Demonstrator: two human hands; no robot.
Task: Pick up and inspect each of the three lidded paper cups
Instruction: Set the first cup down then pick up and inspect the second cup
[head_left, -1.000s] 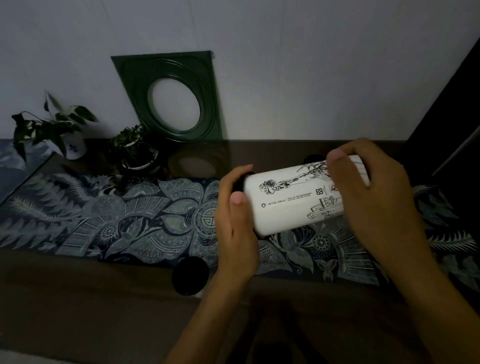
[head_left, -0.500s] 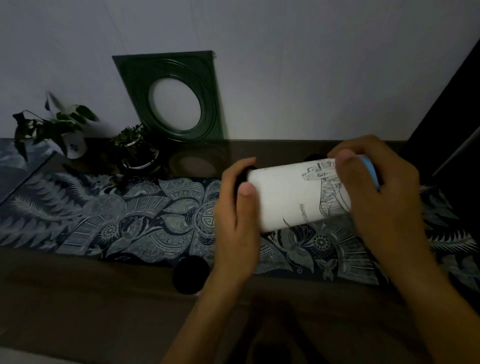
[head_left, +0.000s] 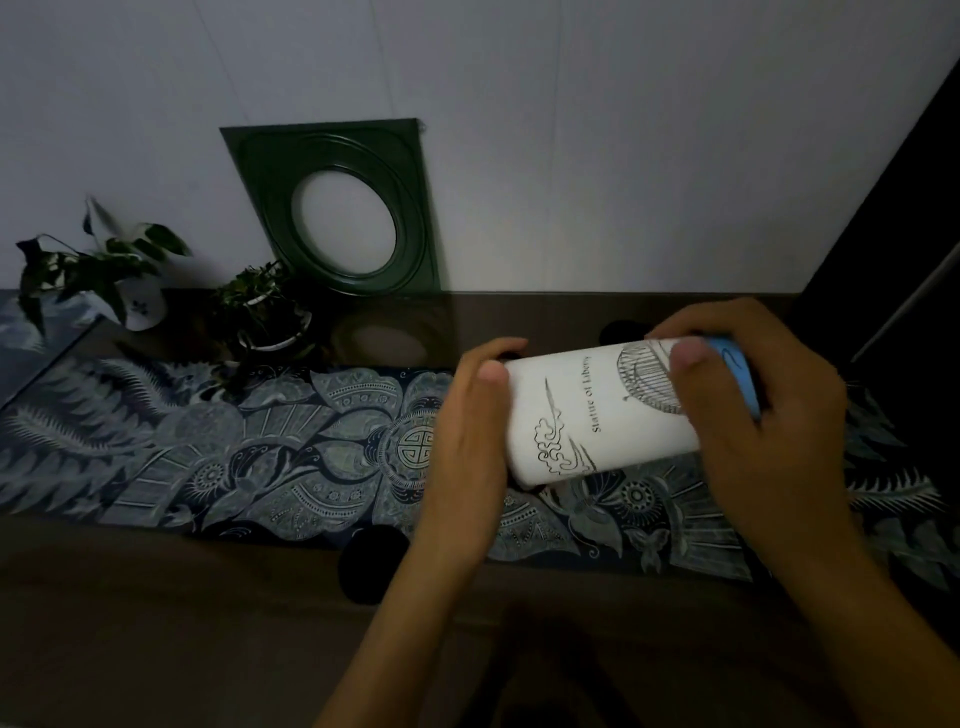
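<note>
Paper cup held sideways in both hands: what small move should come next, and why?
Probably tip the paper cup upright and set it on the patterned cloth. It lies sideways between the left hand at its lid end and the right hand over its blue base, printed side showing, so this inspection looks nearly finished. A dark lid near the front edge suggests another cup waits.

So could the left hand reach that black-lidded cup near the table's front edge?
Probably yes: that cup stands just beside the left wrist with nothing between, but the left hand is busy holding the white cup.
</note>
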